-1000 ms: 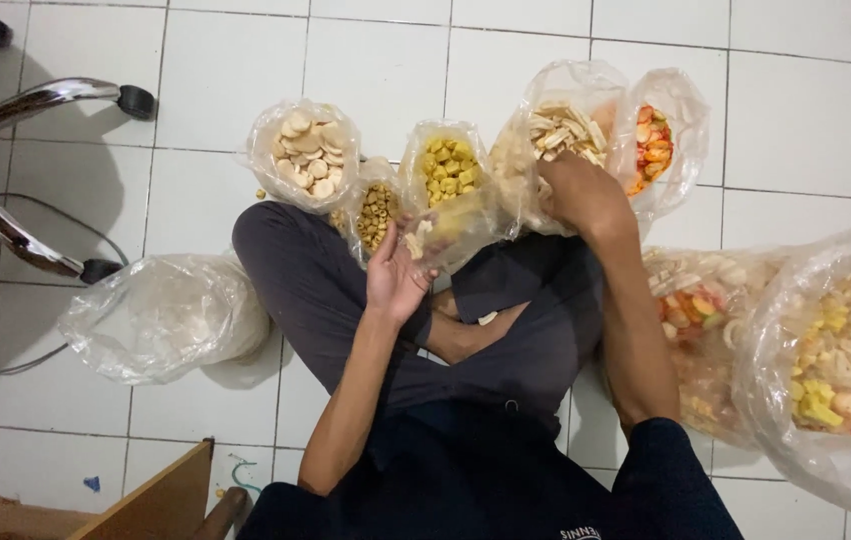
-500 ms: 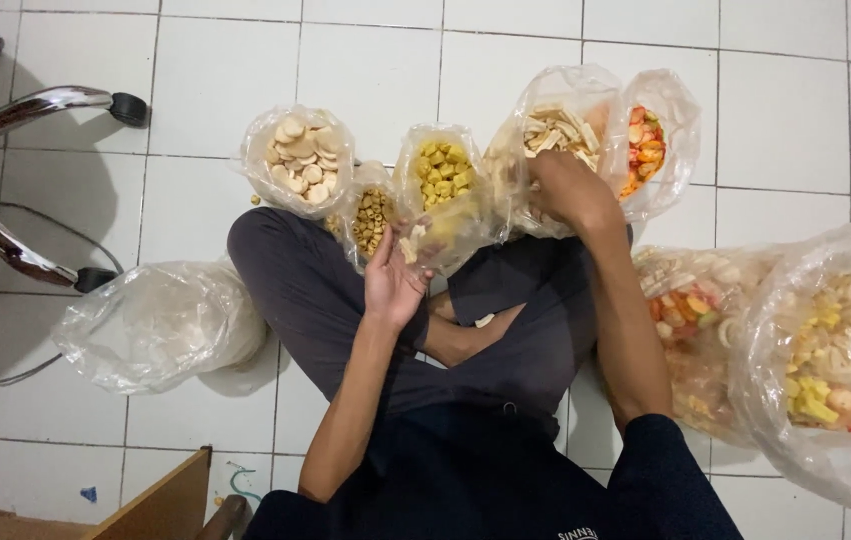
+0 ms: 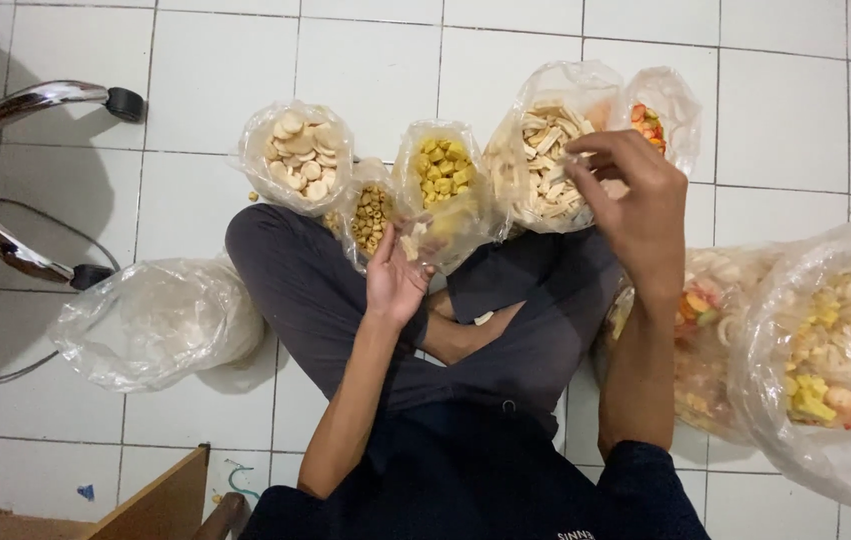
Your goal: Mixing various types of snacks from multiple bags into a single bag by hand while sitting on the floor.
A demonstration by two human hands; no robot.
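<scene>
Your left hand (image 3: 396, 275) grips a small clear bag (image 3: 441, 232) at your knee, mouth open; your right hand (image 3: 636, 205), fingers pinched though I cannot tell on what, hovers by the bag of pale sticks (image 3: 549, 160). Tilt the small bag and its pieces could spill onto the tiles; a careless elbow could topple the bags (image 3: 826, 350) beside you.

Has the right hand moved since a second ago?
Yes. The right hand has lifted out of the bag of pale sticks and shifted right, toward the bag of orange crackers.
</scene>
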